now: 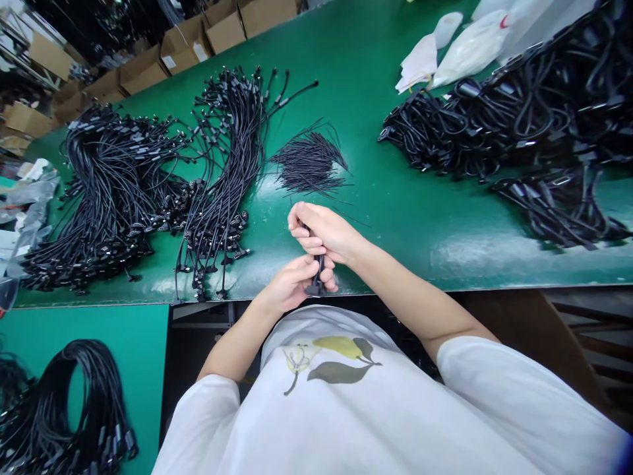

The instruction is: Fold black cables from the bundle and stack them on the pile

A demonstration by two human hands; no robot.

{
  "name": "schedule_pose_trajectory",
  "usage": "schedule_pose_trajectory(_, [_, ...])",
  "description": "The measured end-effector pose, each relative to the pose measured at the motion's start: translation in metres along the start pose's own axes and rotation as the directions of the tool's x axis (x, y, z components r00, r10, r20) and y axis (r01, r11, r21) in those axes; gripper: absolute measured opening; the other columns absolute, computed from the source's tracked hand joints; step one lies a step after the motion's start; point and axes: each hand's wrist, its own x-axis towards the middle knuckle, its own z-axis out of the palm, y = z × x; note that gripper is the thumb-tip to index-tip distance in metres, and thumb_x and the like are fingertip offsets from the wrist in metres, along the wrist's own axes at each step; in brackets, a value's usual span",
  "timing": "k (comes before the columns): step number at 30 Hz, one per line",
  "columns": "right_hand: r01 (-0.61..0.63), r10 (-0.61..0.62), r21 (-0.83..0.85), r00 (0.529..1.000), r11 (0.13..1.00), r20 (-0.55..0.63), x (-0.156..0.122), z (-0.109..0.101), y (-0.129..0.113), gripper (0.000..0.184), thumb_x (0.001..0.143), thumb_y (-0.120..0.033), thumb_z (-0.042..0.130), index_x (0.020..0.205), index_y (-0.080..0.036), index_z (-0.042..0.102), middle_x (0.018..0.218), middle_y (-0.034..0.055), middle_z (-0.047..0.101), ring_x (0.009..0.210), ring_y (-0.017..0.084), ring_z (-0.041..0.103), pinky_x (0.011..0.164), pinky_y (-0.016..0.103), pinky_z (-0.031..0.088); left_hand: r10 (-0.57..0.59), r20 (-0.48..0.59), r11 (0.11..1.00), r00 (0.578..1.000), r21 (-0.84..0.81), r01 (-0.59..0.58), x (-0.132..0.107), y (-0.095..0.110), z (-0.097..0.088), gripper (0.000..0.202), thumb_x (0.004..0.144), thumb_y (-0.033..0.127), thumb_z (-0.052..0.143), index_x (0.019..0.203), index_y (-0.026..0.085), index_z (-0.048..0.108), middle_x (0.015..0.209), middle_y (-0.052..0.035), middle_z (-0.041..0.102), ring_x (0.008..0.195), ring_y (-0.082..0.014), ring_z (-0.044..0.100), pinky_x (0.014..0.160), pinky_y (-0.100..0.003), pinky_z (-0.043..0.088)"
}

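Close to the table's front edge, my left hand (295, 282) is closed around a folded black cable (315, 287), whose connector end points down toward my shirt. My right hand (324, 231) is closed just above it, fingers curled about the upper part of the same cable. Most of that upper part is hidden by my fingers. Right beyond my hands lies a loose pile of thin black ties (310, 162). To its left, a bunch of straight black cables (247, 142) with connectors at both ends is spread on the green table (376, 191).
A bigger heap of black cables (106, 178) covers the left. At the right is a large mound of folded, bundled cables (534, 105), with white plastic bags (469, 49) behind. Cardboard boxes (185, 47) line the far edge. Looped cables (93, 382) rest on a second green surface (148, 356).
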Motion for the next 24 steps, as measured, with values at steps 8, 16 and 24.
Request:
schedule_pose_trajectory(8, [0.227,-0.603,-0.869,0.792,0.440,-0.099,-0.008,-0.016,0.021,0.041,0.089,-0.056,0.053,0.105,-0.018,0.054,0.097,0.0065,0.057,0.084,0.017,0.059,0.075,0.031,0.050,0.318,-0.418,0.939,0.851,0.019,-0.342,0.028,0.005,-0.009,0.013,0.089,0.022,0.054,0.078,0.015,0.055,0.061,0.0033,0.045,0.058,-0.0090,0.048,0.065,-0.023,0.042])
schedule_pose_trajectory(16, [0.109,-0.532,-0.963,0.815,-0.247,0.229,-0.018,-0.011,0.080,0.037,0.096,-0.037,0.047,0.122,-0.012,0.056,0.094,0.0112,0.063,0.082,0.021,0.058,0.068,0.032,0.044,0.300,-0.651,0.876,0.698,-0.101,-0.471,0.041,0.024,-0.023,0.018,0.091,0.021,0.044,0.076,0.016,0.052,0.067,0.0023,0.050,0.062,-0.0083,0.051,0.068,-0.020,0.042])
schedule_pose_trajectory(24, [0.646,-0.197,-0.688,0.665,-0.332,0.720,-0.018,-0.027,0.068,0.030,0.094,-0.009,0.037,0.086,-0.017,0.065,0.080,0.0068,0.062,0.080,0.017,0.053,0.077,0.033,0.045,0.205,-0.507,0.954,0.837,-0.087,-0.286,0.024,0.030,-0.036,0.010,0.085,0.021,0.050,0.077,0.014,0.052,0.060,0.0046,0.043,0.055,-0.0076,0.046,0.058,-0.020,0.038])
